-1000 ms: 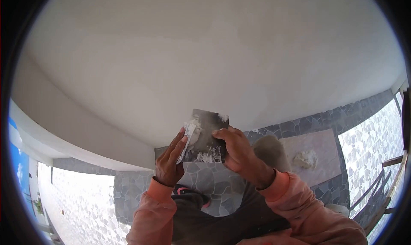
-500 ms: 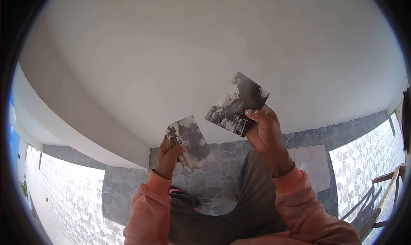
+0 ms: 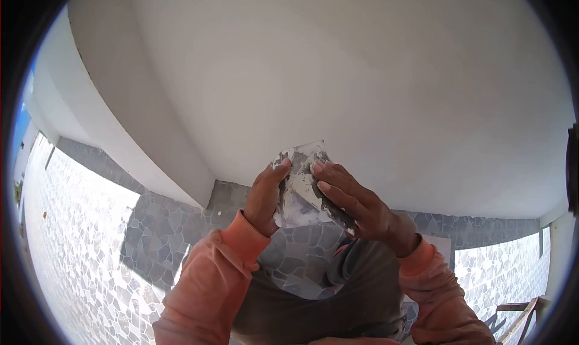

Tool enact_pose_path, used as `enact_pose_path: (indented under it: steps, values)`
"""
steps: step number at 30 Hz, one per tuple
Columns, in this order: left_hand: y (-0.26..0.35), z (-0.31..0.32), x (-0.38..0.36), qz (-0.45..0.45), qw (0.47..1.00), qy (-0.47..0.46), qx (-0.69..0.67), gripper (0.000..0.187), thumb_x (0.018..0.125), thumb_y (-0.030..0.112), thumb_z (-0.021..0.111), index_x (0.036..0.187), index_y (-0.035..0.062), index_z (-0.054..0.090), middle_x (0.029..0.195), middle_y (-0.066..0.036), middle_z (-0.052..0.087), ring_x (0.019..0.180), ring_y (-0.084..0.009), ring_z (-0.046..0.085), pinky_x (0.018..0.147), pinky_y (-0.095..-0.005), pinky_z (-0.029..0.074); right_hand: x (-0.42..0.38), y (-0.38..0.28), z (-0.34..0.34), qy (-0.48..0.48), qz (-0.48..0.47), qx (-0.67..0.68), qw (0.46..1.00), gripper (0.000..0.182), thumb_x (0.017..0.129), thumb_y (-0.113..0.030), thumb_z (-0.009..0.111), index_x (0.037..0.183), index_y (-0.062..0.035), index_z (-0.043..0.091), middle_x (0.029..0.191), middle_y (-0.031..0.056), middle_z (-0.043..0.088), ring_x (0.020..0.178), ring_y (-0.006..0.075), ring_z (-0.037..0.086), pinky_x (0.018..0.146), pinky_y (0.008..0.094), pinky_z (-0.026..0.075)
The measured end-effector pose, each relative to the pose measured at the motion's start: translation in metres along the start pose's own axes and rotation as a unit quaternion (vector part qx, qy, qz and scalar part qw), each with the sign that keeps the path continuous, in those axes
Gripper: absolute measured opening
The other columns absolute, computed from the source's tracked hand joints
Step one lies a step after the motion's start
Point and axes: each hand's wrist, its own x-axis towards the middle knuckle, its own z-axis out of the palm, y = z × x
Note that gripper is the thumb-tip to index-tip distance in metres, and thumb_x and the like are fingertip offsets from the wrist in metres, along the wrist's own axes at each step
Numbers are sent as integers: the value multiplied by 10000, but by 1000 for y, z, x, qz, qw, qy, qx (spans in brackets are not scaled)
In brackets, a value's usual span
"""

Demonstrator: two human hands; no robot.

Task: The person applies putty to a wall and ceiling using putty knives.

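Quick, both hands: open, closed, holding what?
Left hand: closed on a flat plate smeared with white.
Right hand: closed on a dark plate, seen nearly edge-on, angled over the other.

Two hands (image 3: 263,197), two flat plates (image 3: 297,208)

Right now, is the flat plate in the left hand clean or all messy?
Messy. The plate in the left hand has white paste smeared across it, with grey patches between.

Left hand (image 3: 263,197) partly hidden behind smeared plate (image 3: 300,205); wooden frame (image 3: 526,318) cut off at lower right.
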Motion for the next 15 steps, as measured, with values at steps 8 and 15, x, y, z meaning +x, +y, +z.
enact_pose_path:
  steps: [8, 15]
  values:
    - [6, 8, -9, 92, 989, 97, 66, 263, 990, 197, 532, 1143, -16, 555, 1002, -120, 665, 839, -210, 689, 713, -341, 589, -11, 24, 7, -81, 25, -142, 986, 804, 642, 177, 525, 1421, 2, 431, 1500, 199, 404, 1400, 341, 391, 1175, 465, 332]
    - [10, 10, -10, 121, 978, 135, 102, 228, 991, 172, 529, 1128, -9, 557, 988, -105, 664, 832, -190, 681, 704, -339, 582, -23, 43, 5, -85, 61, -145, 984, 827, 644, 210, 492, 1441, 6, 397, 1506, 197, 391, 1408, 347, 370, 1184, 454, 319]
